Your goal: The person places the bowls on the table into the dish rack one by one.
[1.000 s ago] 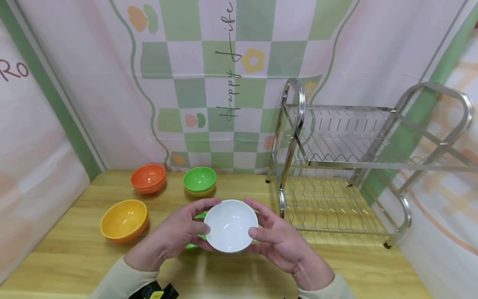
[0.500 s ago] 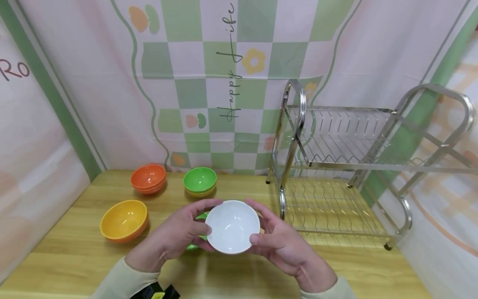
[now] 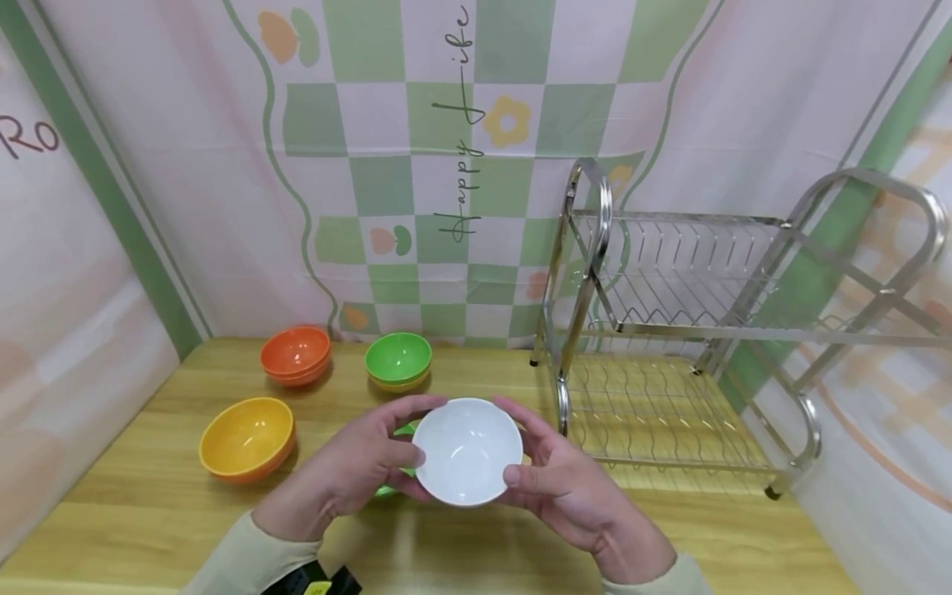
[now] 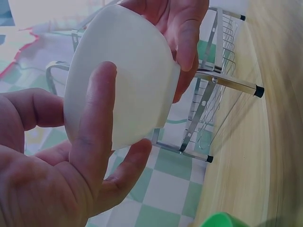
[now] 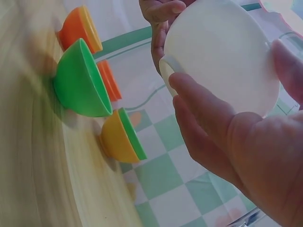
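Both hands hold a white bowl [image 3: 468, 453] above the table, its inside facing the head camera. My left hand [image 3: 364, 459] grips its left side, thumb at the rim and fingers spread along the outside. On the opposite side, my right hand [image 3: 568, 487] grips it the same way. The wrist views show the bowl's smooth outer wall [image 4: 128, 71] and, in the right one, its foot ring. Below the white bowl stands a green bowl [image 5: 78, 80], mostly hidden from the head camera by the left hand and white bowl.
Left on the wooden table [image 3: 134, 512] stand a yellow-orange bowl [image 3: 248, 438] and stacked orange bowls [image 3: 295, 354]. A green bowl [image 3: 397, 357] sits in a yellow one near the back. At the right is a two-tier metal dish rack [image 3: 669, 330], against a checked curtain [image 3: 439, 124].
The white bowl and both hands have drifted very slightly to the right. The hold on the bowl looks the same, and the other bowls stay in place.
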### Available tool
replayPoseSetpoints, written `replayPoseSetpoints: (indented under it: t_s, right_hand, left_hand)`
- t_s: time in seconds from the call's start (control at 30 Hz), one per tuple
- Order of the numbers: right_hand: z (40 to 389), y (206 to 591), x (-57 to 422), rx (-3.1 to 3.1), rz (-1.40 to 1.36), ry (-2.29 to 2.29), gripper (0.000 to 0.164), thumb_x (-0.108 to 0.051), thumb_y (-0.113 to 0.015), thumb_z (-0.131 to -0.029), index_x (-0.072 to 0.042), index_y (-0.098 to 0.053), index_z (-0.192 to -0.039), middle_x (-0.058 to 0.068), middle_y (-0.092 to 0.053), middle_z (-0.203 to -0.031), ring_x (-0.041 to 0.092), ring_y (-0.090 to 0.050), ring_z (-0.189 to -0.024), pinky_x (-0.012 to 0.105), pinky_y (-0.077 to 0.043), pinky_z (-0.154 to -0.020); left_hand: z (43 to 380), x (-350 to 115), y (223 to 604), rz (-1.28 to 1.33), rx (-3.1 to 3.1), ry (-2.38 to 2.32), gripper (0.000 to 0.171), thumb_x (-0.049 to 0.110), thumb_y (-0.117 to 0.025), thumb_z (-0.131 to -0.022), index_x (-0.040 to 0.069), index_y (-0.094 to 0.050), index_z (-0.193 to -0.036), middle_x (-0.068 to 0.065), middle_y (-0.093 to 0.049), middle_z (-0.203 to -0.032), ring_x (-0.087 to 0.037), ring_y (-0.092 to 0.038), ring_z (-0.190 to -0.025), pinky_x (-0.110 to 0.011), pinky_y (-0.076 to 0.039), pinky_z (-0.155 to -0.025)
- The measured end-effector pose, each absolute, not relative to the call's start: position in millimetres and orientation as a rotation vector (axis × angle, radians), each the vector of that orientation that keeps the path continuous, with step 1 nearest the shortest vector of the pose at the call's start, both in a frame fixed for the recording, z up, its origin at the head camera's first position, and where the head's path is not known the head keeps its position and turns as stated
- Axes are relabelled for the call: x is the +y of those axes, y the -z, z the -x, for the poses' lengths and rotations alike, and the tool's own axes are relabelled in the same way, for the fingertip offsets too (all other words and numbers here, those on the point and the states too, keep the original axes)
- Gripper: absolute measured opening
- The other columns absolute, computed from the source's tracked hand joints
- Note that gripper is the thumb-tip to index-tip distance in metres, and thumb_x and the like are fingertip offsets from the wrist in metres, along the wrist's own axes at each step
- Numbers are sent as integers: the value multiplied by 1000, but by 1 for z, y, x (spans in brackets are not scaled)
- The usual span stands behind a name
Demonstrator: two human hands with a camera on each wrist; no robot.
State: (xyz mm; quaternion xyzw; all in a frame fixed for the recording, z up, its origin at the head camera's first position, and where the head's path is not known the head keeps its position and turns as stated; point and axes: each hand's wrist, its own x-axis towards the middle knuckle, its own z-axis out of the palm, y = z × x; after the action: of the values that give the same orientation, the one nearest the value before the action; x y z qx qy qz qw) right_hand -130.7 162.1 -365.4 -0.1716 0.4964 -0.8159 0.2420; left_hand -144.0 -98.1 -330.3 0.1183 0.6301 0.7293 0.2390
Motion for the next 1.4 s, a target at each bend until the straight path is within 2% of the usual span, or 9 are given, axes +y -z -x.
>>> replayPoseSetpoints:
  t_s: [0.17, 0.5, 0.67, 0.8, 1.0, 1.23, 1.4]
  right_hand:
    - [131, 367, 165, 1355, 506, 2228, 83, 5, -65, -91, -11, -19, -159, 22, -23, -152, 42, -46, -126, 57, -45, -100]
    - [131, 370, 176, 1364, 572, 2207, 73, 1, -64, -94, -20, -32, -156, 19, -28, -151, 40, -45, -127, 58, -44, -101]
    - [132, 370, 191, 1351, 648, 2192, 72, 2, -60, -95, -21, -30, -157, 17, -25, -153, 39, -41, -130, 58, -42, -103]
    - [134, 368, 216, 1330, 689, 2196, 75, 3, -58, -96, -20, -24, -159, 14, -23, -156, 39, -40, -133, 59, -40, -104]
    - [135, 360, 265, 1322, 708, 2221, 76, 8, -50, -97, -19, -18, -161, 10, -25, -157, 39, -40, -134, 57, -39, -105]
    - [137, 352, 307, 1279, 751, 2265, 75, 14, -34, -99, -20, -11, -161, 7, -24, -159, 35, -39, -135, 49, -40, -107]
    - [141, 350, 322, 1268, 788, 2301, 74, 15, -31, -100, -20, -10, -161, 7, -25, -158, 35, -42, -134, 49, -42, -106]
  left_hand:
    - [143, -96, 331, -320, 1722, -2004, 73, -15, -57, -77, 2, -45, -147, -23, -46, -136, -33, -61, -98, -44, -62, -66]
    - [144, -90, 335, -362, 1672, -2016, 69, -13, -59, -80, 2, -45, -146, -19, -42, -143, -34, -62, -102, -47, -61, -69]
    - [146, -85, 337, -392, 1598, -2049, 66, -5, -64, -88, 2, -40, -149, -17, -34, -152, -34, -60, -108, -52, -59, -77]
    - [148, -79, 339, -410, 1576, -2071, 66, 6, -66, -93, 8, -37, -152, -20, -31, -152, -36, -56, -116, -54, -56, -85]
    - [149, -59, 344, -401, 1618, -2060, 74, 7, -68, -91, 21, -35, -155, -22, -30, -150, -39, -49, -123, -54, -51, -95]
    - [154, -30, 356, -386, 1643, -2064, 82, 0, -73, -86, 33, -39, -153, -15, -32, -153, -40, -45, -129, -50, -52, -94]
    - [160, -7, 364, -375, 1736, -2073, 82, -1, -76, -84, 35, -44, -150, -13, -40, -147, -36, -51, -124, -47, -54, -91]
